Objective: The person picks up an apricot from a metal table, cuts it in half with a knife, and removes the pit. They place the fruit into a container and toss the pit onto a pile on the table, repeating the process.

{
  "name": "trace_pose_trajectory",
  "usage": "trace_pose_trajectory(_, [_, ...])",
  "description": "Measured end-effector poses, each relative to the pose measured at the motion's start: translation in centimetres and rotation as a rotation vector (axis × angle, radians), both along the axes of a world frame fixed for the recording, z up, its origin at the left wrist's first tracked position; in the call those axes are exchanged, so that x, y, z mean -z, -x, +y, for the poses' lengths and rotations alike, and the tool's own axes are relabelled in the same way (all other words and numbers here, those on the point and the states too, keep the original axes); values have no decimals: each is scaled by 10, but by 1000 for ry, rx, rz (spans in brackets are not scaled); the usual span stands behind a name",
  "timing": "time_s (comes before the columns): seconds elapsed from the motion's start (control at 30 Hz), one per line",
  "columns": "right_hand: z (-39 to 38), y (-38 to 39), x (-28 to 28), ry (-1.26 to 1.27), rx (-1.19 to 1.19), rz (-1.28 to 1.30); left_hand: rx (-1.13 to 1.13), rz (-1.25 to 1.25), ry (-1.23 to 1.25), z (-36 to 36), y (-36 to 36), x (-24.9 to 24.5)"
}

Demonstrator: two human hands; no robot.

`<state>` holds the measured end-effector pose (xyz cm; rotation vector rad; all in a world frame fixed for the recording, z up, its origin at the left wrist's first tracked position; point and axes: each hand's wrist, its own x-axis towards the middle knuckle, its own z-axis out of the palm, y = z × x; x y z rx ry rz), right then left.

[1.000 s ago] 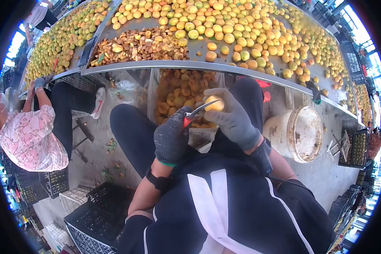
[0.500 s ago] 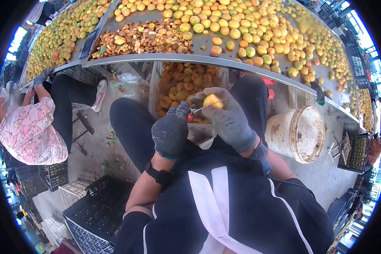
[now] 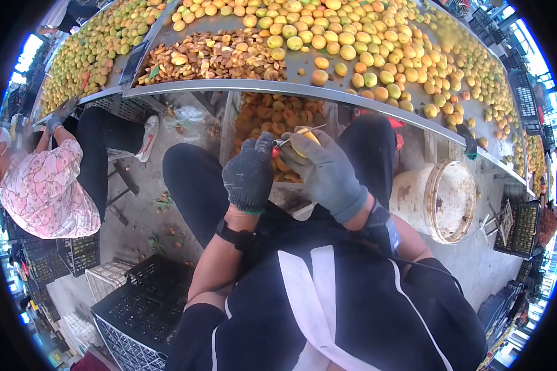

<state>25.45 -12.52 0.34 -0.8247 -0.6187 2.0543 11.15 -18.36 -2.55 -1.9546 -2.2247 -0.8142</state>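
Note:
My left hand (image 3: 248, 175), in a dark grey knitted glove, is closed around the red handle of a small knife (image 3: 281, 143). The thin blade points up and right. My right hand (image 3: 329, 175), in a lighter grey glove, grips a yellow-orange apricot (image 3: 306, 143) between thumb and fingers, against the blade. Both hands are close together above my lap. Just beyond them, below the table edge, a crate (image 3: 226, 133) holds many apricot halves (image 3: 275, 110).
The metal table (image 3: 229, 84) carries whole apricots (image 3: 346, 46) and a heap of brown pits (image 3: 213, 59). A stained white bucket (image 3: 414, 196) stands right of my knee. At left are a seated person (image 3: 46, 185) and a black crate (image 3: 143, 304).
My right hand has turned the apricot, which now sits lower behind the fingers and shows less. The view has shifted slightly.

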Motion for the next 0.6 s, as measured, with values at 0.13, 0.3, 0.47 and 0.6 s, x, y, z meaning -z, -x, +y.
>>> trace_pose_trajectory(0.13, [2, 5, 5, -170, 103, -152, -27, 5, 52, 5, 0, 7])
trace_pose_trajectory(0.3, [3, 3, -10, -360, 82, -229, 2, -58, -1, 0, -6, -1])
trace_pose_trajectory(0.47, [10, -3, -8, -427, -24, -200, 247, -305, -21, -6, -6, -11])
trace_pose_trajectory(0.6, [9, -9, -18, -343, -120, -66, 184, -438, 58, -12, -3, -16])
